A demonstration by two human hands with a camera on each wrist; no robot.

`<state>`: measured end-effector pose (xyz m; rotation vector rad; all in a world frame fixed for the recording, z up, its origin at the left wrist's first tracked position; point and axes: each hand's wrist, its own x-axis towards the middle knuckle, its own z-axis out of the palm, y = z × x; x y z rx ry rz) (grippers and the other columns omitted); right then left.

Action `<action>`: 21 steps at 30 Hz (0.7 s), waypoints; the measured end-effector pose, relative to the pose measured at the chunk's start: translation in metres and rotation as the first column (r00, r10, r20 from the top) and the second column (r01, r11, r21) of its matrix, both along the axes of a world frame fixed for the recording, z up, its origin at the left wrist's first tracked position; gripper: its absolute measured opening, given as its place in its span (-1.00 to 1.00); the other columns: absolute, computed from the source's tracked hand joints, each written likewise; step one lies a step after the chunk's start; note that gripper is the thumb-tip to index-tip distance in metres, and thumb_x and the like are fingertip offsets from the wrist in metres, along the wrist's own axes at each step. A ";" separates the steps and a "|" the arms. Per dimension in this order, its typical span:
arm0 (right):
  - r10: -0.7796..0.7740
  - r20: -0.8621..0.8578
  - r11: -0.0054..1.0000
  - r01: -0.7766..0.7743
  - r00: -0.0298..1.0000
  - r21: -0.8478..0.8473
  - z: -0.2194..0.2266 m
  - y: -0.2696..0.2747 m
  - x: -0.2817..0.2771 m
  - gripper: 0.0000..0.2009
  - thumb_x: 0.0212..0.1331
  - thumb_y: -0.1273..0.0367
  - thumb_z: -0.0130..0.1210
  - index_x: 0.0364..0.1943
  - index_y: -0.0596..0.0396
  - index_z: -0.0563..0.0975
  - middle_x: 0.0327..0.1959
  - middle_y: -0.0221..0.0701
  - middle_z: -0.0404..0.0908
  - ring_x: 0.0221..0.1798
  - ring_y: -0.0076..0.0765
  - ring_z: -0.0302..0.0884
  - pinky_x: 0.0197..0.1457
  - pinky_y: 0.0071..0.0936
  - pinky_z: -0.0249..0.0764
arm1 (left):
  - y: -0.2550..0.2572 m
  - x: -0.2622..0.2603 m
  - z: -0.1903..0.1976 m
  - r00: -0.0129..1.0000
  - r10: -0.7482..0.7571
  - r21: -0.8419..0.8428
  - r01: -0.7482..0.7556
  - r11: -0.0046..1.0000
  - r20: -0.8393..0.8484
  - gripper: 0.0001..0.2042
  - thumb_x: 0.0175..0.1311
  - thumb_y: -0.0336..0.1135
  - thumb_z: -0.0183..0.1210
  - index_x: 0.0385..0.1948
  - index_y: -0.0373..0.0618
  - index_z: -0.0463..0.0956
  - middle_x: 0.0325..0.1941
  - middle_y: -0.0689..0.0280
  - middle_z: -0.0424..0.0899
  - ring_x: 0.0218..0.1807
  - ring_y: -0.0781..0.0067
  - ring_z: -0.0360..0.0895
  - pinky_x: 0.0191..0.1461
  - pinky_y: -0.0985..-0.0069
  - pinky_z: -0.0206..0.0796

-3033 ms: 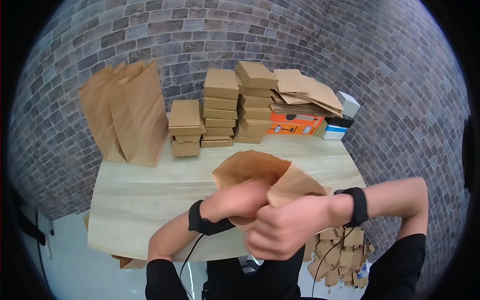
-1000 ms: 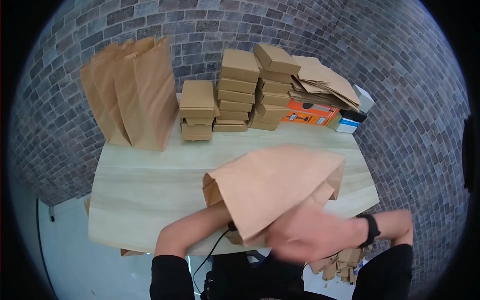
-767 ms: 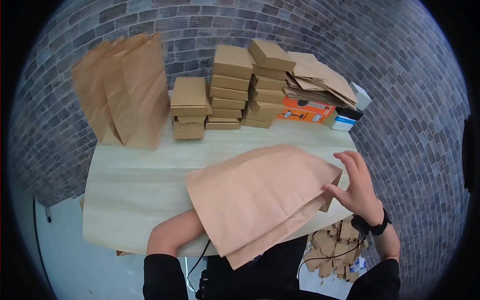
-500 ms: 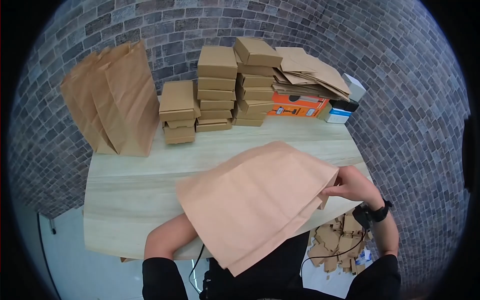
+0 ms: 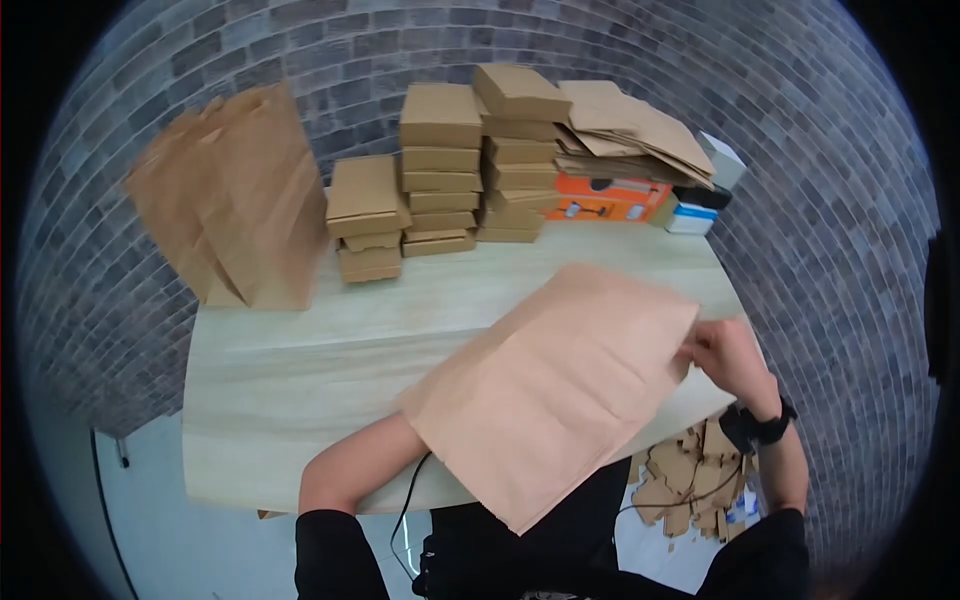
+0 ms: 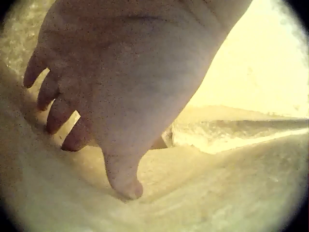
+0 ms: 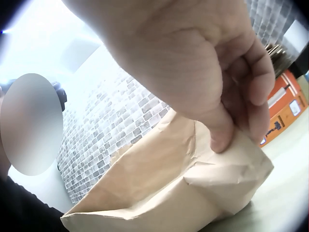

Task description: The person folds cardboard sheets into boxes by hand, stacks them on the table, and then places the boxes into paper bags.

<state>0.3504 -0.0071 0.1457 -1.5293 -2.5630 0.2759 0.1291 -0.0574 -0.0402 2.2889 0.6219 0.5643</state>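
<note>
A brown paper bag (image 5: 560,390) lies on its side above the table's front edge, its mouth toward the lower left and its bottom toward the right. My left forearm goes into the mouth, so the left hand is hidden in the head view. In the left wrist view the left hand (image 6: 120,82) is inside the bag, fingers spread and fingertips against the paper wall. My right hand (image 5: 735,362) is at the bag's right end; the right wrist view shows the right hand (image 7: 203,72) pinching the folded paper (image 7: 227,169) between thumb and fingers.
Brown paper bags (image 5: 240,200) stand at the back left of the table (image 5: 270,400). Stacks of cardboard boxes (image 5: 440,120) fill the back middle. Flat paper bags (image 5: 640,130) lie on an orange box (image 5: 610,200), beside small boxes (image 5: 690,218). Cardboard pieces (image 5: 690,475) lie on the floor at right.
The left arm has gone into the bag, which was earlier held at its mouth by both hands. My right hand has moved from the mouth to the bottom end and now pinches the paper there.
</note>
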 end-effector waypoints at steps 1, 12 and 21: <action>-0.013 -0.032 0.999 0.011 0.999 -0.044 -0.012 0.005 0.012 -0.75 0.05 0.33 0.31 -0.56 0.27 0.58 -0.61 -0.10 0.55 -0.53 0.03 0.51 -0.40 -0.28 0.43 | 0.001 -0.006 0.001 0.999 0.032 0.006 -0.032 0.999 -0.008 -0.59 0.27 -0.15 0.14 0.10 -0.14 0.49 0.14 0.04 0.57 0.14 0.08 0.50 0.25 0.33 0.31; 0.329 -0.321 0.940 -0.274 0.888 0.203 0.052 -0.105 -0.063 -0.69 -0.03 0.37 0.39 -0.25 0.23 0.54 -0.48 -0.28 0.53 -0.46 -0.22 0.53 -0.40 -0.38 0.44 | 0.004 -0.028 0.004 0.983 0.130 0.021 -0.128 0.992 -0.126 -0.58 0.28 -0.15 0.14 0.12 -0.14 0.49 0.16 0.04 0.56 0.16 0.09 0.49 0.27 0.33 0.30; 0.470 -0.100 0.786 -0.365 0.877 0.498 0.007 -0.144 -0.193 -0.23 -0.08 0.02 0.35 0.22 0.13 0.37 0.03 0.05 0.36 0.06 0.15 0.34 0.08 -0.05 0.32 | 0.012 -0.019 0.026 0.980 0.097 0.110 -0.079 0.991 -0.171 -0.58 0.28 -0.15 0.14 0.13 -0.14 0.48 0.17 0.04 0.56 0.18 0.09 0.48 0.28 0.33 0.29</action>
